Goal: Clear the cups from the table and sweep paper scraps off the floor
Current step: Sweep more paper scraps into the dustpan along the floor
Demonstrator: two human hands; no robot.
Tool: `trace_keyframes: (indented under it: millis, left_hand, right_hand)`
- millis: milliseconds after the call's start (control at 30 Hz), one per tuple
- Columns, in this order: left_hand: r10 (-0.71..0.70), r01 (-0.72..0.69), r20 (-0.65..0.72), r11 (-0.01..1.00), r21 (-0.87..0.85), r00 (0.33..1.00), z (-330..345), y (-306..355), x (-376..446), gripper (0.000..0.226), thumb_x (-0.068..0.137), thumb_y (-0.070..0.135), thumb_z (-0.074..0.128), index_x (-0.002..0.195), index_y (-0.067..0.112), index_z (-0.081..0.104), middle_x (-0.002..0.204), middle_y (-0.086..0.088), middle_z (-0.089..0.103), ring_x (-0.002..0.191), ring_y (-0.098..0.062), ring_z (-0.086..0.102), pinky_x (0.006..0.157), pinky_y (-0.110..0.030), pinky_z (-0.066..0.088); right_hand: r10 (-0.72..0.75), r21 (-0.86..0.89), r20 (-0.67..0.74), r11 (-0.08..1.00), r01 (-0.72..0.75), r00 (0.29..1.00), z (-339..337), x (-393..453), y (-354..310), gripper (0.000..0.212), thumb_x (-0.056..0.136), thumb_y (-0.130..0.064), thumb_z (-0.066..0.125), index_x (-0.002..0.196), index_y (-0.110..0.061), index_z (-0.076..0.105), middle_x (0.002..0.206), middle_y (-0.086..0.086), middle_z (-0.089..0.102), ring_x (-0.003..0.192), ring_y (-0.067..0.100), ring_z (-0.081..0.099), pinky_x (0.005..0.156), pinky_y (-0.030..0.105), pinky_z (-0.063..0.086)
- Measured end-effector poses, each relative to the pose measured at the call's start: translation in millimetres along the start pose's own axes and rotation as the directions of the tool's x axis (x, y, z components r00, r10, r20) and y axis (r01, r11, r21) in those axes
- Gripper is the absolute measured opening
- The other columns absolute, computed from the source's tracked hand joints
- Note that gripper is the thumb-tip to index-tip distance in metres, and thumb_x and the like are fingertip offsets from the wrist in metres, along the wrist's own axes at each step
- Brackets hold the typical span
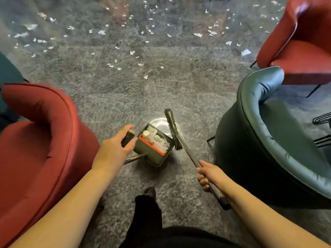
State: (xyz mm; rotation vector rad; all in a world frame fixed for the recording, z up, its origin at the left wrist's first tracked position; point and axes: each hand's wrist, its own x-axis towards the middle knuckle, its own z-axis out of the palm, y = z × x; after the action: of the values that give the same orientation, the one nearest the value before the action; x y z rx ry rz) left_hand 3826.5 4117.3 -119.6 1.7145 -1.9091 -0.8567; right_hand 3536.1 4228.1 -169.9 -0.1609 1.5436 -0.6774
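Grey carpet [161,90] runs across the floor, and white paper scraps [132,52] lie scattered over its far half, thinning toward the person. Nearer in, a dark green dustpan [154,149] with an orange comb edge stands upright between two armchairs — it holds white paper scraps and what looks like a small cup, and no writing can be read on it. The left hand [114,147] curls round the dark grip at the top of the dustpan's handle. The right hand [208,176] clasps the broom [180,140] partway down its dark shaft, the brush head resting at the dustpan's right rim. A round metal plate on the floor shows behind the pan. A red armchair [39,140] stands to the left, a dark green armchair [268,140] to the right, and a second red armchair [300,42] beyond it. No cups show elsewhere — no table is in view.
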Motion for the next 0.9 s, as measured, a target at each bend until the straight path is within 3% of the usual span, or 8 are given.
trace_keyframes:
  millis: [300, 433, 600, 700, 800, 900]
  left_hand:
    - [0.048, -0.043, 0.1, 0.998, -0.045, 0.994, -9, 34, 187, 0.038, 0.092, 0.038, 0.062, 0.129, 0.045, 0.054, 0.085, 0.027, 0.059, 0.075, 0.006, 0.056, 0.066, -0.027, 0.042]
    - [0.066, -0.068, 0.094, 0.998, 0.013, 0.993, 1, 56, 266, 0.038, 0.092, 0.041, 0.061, 0.128, 0.048, 0.052, 0.081, 0.022, 0.059, 0.069, 0.007, 0.053, 0.057, -0.012, 0.038]
    - [0.044, -0.043, 0.084, 0.999, -0.006, 0.995, 21, 86, 367, 0.038, 0.091, 0.039, 0.062, 0.127, 0.047, 0.053, 0.082, 0.01, 0.065, 0.071, -0.003, 0.057, 0.061, -0.029, 0.043]
    - [0.029, -0.029, 0.063, 1.0, 0.001, 0.998, 33, 111, 429, 0.039, 0.091, 0.037, 0.062, 0.128, 0.047, 0.053, 0.08, 0.008, 0.065, 0.068, -0.003, 0.056, 0.06, -0.026, 0.039]
    - [0.02, -0.02, 0.043, 1.0, -0.006, 0.999, 39, 138, 488, 0.04, 0.091, 0.035, 0.064, 0.129, 0.045, 0.053, 0.087, 0.006, 0.067, 0.069, -0.005, 0.057, 0.062, -0.017, 0.039]
    - [0.019, -0.018, 0.039, 1.0, -0.007, 0.999, 40, 156, 542, 0.04, 0.091, 0.036, 0.063, 0.129, 0.045, 0.052, 0.086, 0.002, 0.069, 0.075, -0.016, 0.062, 0.069, -0.033, 0.048]
  right_hand:
    - [-0.024, 0.103, -0.028, 0.994, 0.026, 0.999, 32, 71, -144, 0.058, 0.097, -0.002, 0.035, 0.148, -0.029, 0.026, 0.049, 0.002, 0.037, 0.032, 0.008, 0.033, 0.034, 0.015, 0.028]
    - [-0.036, 0.142, -0.025, 0.989, 0.039, 0.999, 31, 108, -207, 0.055, 0.096, -0.001, 0.035, 0.144, -0.028, 0.03, 0.048, 0.0, 0.036, 0.034, 0.008, 0.031, 0.035, 0.016, 0.027]
    - [-0.046, 0.165, -0.027, 0.985, 0.05, 0.999, 12, 169, -300, 0.061, 0.097, -0.002, 0.034, 0.149, -0.03, 0.021, 0.05, 0.001, 0.036, 0.032, 0.008, 0.032, 0.035, 0.015, 0.027]
    - [-0.049, 0.167, -0.029, 0.984, 0.053, 0.998, -2, 202, -362, 0.061, 0.097, -0.001, 0.033, 0.149, -0.032, 0.024, 0.05, 0.002, 0.036, 0.032, 0.008, 0.031, 0.035, 0.016, 0.027]
    - [-0.095, 0.146, 0.025, 0.985, 0.09, 0.995, -14, 226, -426, 0.047, 0.097, 0.0, 0.031, 0.13, -0.031, 0.043, 0.05, 0.002, 0.034, 0.032, 0.008, 0.031, 0.035, 0.015, 0.027]
    - [-0.101, 0.134, 0.042, 0.986, 0.095, 0.994, -21, 247, -486, 0.041, 0.097, 0.0, 0.03, 0.115, -0.031, 0.05, 0.051, 0.002, 0.033, 0.033, 0.009, 0.03, 0.034, 0.015, 0.026]
